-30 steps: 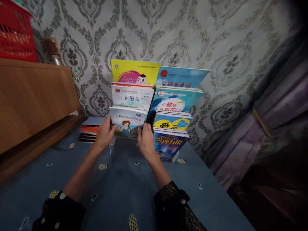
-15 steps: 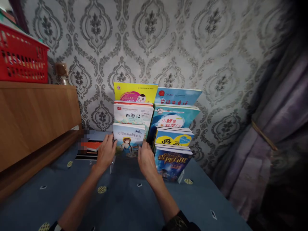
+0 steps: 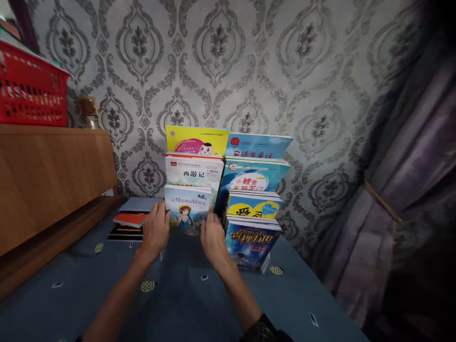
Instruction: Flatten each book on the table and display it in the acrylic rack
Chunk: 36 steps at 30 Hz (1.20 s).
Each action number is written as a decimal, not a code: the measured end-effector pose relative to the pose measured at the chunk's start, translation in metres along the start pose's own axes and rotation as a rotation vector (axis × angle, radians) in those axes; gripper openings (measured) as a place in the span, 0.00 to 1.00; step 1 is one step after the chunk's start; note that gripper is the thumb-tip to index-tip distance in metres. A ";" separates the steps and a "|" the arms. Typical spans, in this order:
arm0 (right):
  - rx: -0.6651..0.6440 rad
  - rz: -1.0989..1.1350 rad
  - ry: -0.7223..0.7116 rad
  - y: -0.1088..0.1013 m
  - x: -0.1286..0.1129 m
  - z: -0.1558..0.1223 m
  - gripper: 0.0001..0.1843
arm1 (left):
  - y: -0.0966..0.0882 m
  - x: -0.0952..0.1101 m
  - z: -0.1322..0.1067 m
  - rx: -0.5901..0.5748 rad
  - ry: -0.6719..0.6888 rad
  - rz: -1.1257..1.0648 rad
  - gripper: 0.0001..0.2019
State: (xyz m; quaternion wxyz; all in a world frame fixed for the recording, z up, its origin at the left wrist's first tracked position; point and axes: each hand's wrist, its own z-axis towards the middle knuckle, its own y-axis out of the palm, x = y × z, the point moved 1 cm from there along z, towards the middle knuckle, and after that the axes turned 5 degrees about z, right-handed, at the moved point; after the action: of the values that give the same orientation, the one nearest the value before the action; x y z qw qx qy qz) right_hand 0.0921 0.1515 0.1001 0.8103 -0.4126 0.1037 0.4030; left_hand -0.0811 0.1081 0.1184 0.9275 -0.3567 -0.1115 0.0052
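A small paperback book point(image 3: 188, 209) with a girl in a yellow hat on its cover stands upright, leaning slightly back, at the front of the left column of books. My left hand point(image 3: 156, 231) is closed on its left edge, and my right hand point(image 3: 213, 241) holds the right edge. Directly behind it rises a white book point(image 3: 194, 168), with a yellow book point(image 3: 195, 137) farther back. To the right, a dark blue book point(image 3: 251, 242) fronts the second column, close to my right hand. The fingertips behind the held book are hidden.
Behind that dark book stand a yellow-and-blue book point(image 3: 254, 205), a teal book point(image 3: 256, 173) and a light blue book point(image 3: 258, 146). Notebooks point(image 3: 130, 219) lie stacked at left, beside a wooden cabinet point(image 3: 57, 175) bearing a red basket point(image 3: 33, 88). A curtain point(image 3: 377, 237) hangs at right.
The whole view has shifted slightly, so everything appears a little lower and farther left. Both hands keep their hold on the small book's edges, which stays at the front of its column.
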 end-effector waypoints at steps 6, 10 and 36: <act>0.013 -0.042 0.018 -0.001 -0.005 -0.001 0.21 | 0.001 0.001 0.000 -0.008 0.002 0.041 0.06; 0.015 -0.039 0.013 0.000 -0.004 -0.001 0.19 | 0.001 0.001 0.000 0.003 -0.002 0.038 0.06; -0.006 -0.051 0.021 -0.001 -0.005 0.000 0.23 | 0.009 0.003 0.003 -0.005 -0.048 -0.005 0.19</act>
State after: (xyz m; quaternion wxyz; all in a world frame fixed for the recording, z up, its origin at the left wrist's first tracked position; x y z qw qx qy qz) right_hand 0.0895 0.1484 0.1027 0.8180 -0.4216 0.1007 0.3782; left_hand -0.0784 0.1170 0.1153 0.9237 -0.3585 -0.1345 0.0110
